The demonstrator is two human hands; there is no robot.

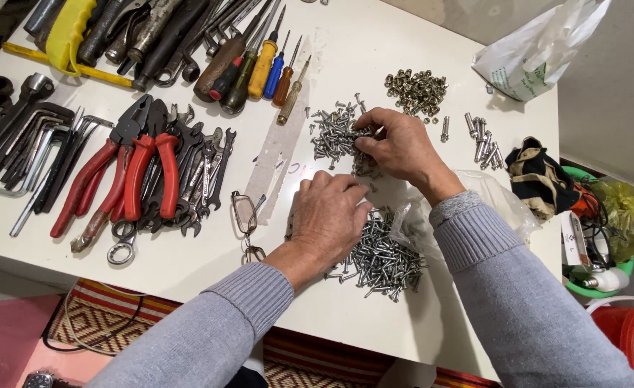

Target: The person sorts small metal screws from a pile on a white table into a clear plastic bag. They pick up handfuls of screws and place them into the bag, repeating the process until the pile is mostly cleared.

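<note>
**Sorting screws by feel**

Our right hand (pixel 397 146) pinches a few small screws out of the upper screw pile (pixel 335 133). Our left hand (pixel 327 215) lies palm-down, fingers curled, steadying the nearer nail heap (pixel 381 259); whether it holds any we cannot tell. Red-handled pliers (pixel 126 172) lie left.

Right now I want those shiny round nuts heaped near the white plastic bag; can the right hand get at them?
Probably yes: the right hand rests on the upper screw pile, and bare white table lies between it and the nuts.
</note>
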